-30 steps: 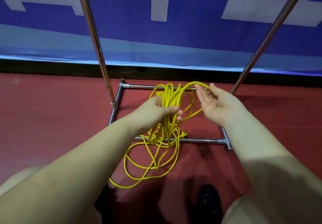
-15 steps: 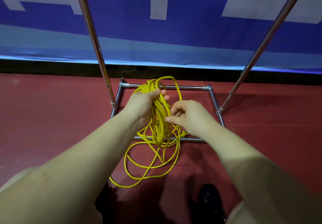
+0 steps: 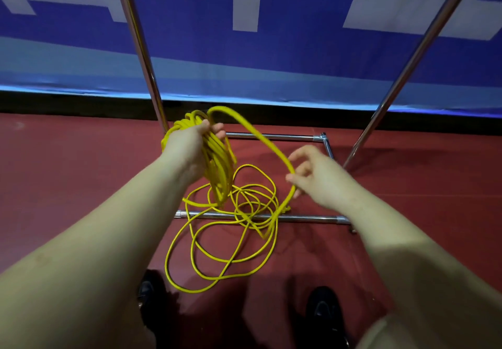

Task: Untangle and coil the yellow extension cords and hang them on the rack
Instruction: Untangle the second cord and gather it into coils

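1. Head view: left hand [image 3: 190, 145] has its grip clenched around a bundle of finished loops of the yellow extension cord [image 3: 217, 166], held up over the rack [image 3: 271, 137] base.
2. Right hand [image 3: 317, 177] pinches one strand lightly between thumb and fingertips, fingers partly spread; that strand arcs from the top of the bundle over to the right hand, then drops to the floor.
3. Progress, my read: partway. A thick hank of turns is already gathered in the left hand. A fair amount is left, lying in loose overlapping loops on the red floor [image 3: 68, 185], draped across the front base bar and reaching back toward the dark shoes [image 3: 323, 308].
4. Nothing hung yet as far as visible; the rack's top rail is out of frame. Can't tell if it is one cord or several.
5. Cord: thin, round, smooth, glossy plastic jacket, springy, holds open curves, no sharp kinks seen. Small lump near the front bar may be a plug, too blurred to call.
6. Rack: shiny chrome tubing, rectangular base, two slanted uprights.
7. Floor matte red; blue-and-white banner [image 3: 298, 50] behind.
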The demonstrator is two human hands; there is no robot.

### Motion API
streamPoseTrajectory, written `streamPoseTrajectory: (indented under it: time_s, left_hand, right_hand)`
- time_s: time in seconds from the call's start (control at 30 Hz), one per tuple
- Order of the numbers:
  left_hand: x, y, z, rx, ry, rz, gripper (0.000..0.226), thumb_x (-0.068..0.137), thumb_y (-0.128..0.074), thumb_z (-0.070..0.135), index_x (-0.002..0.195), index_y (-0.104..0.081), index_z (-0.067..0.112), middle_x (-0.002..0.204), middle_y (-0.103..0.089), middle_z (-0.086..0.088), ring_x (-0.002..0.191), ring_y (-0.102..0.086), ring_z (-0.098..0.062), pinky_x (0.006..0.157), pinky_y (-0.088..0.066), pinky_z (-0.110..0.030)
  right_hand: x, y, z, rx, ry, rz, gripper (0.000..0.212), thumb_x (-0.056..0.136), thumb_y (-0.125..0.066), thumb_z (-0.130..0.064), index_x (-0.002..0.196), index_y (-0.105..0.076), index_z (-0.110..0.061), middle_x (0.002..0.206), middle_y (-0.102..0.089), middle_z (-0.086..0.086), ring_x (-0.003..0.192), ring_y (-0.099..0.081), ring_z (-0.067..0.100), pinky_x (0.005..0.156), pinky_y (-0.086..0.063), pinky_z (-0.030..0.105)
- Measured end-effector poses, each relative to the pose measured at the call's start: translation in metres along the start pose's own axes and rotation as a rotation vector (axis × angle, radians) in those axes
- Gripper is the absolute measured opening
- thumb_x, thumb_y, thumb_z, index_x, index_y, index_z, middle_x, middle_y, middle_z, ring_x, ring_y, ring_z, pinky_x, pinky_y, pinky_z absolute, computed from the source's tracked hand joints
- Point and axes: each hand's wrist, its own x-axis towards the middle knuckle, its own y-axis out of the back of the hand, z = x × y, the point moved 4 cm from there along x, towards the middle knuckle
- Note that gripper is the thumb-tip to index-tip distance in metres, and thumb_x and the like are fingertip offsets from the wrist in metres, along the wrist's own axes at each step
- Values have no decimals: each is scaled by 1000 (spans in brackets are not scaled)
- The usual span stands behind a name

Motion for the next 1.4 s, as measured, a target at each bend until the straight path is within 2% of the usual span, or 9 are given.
streamPoseTrajectory:
  time_s: [0.1, 0.2, 0.3, 0.5, 0.8, 0.97, 1.13, 1.3, 1.4]
  left_hand:
    - [-5, -4, -12, 124, 79, -72, 24, 101, -38, 14, 81, -52, 12, 63, -66, 2, 45, -57, -5, 52, -50, -23]
    - [-13, -10, -20, 220, 152, -197, 24, 100, -37, 12, 79, -49, 13, 50, -56, 4, 41, -52, -7, 48, -48, -19]
    - [-18, -17, -27, 296, 229, -303, 25, 98, -39, 12, 76, -49, 12, 50, -51, 3, 45, -50, -11, 64, -46, -29]
    - [-28, -30, -35, 377, 245, -381, 28, 99, -40, 18, 73, -49, 12, 53, -48, 1, 45, -48, -11, 57, -47, -27]
    - [-29, -35, -40, 424, 201, -336, 42, 92, -46, 51, 76, -54, 14, 55, -49, 1, 44, -50, -12, 61, -45, -29]
    - [-28, -33, -40, 386, 135, -263, 29, 96, -51, 33, 83, -60, 9, 54, -53, -1, 47, -55, -13, 57, -49, -28]
    - [-27, -34, -35, 241, 82, -180, 34, 99, -45, 24, 70, -56, 8, 48, -59, 1, 40, -56, -11, 43, -49, -20]
    - [-18, -26, -17, -112, 70, -65, 29, 100, -43, 23, 74, -52, 14, 45, -58, 6, 41, -58, -6, 49, -50, -20]
    - [-12, -16, -4, -230, 81, -52, 31, 100, -44, 22, 70, -49, 16, 43, -51, 9, 40, -54, -4, 59, -48, -23]
  right_hand:
    - [3, 13, 0, 187, -46, 167, 16, 89, -58, -9, 102, -51, -14, 66, -63, -3, 51, -59, 7, 68, -49, 31]
    - [3, 19, -1, 327, -146, 194, 15, 89, -57, -8, 105, -58, -8, 68, -63, -2, 64, -57, 13, 72, -46, 30]
    - [-1, 17, -6, 566, -230, 124, 14, 92, -53, -8, 104, -58, -14, 71, -61, 0, 64, -56, 10, 69, -50, 28]
    - [-3, 13, -11, 961, -326, 32, 18, 93, -49, -3, 98, -61, -16, 78, -62, 0, 65, -53, 9, 71, -47, 26]
    - [-8, -3, -27, 997, -170, -235, 31, 94, -42, -1, 110, -61, -19, 78, -63, -5, 64, -54, 4, 58, -46, 14]
    - [-11, -14, -31, 881, -143, -300, 26, 92, -49, -2, 111, -62, -12, 91, -67, 5, 73, -53, 8, 57, -44, 13]
    - [-11, -17, -35, 624, -101, -286, 12, 94, -52, -15, 87, -59, -9, 66, -62, 1, 56, -52, 8, 56, -46, 16]
    - [-27, -35, -16, 79, -60, -646, 19, 94, -52, -14, 77, -60, -16, 70, -65, 2, 62, -57, 2, 68, -43, 17]
    - [-32, -35, 3, -329, -81, -734, 15, 91, -56, -18, 91, -70, -15, 86, -67, 2, 76, -58, 6, 78, -44, 23]
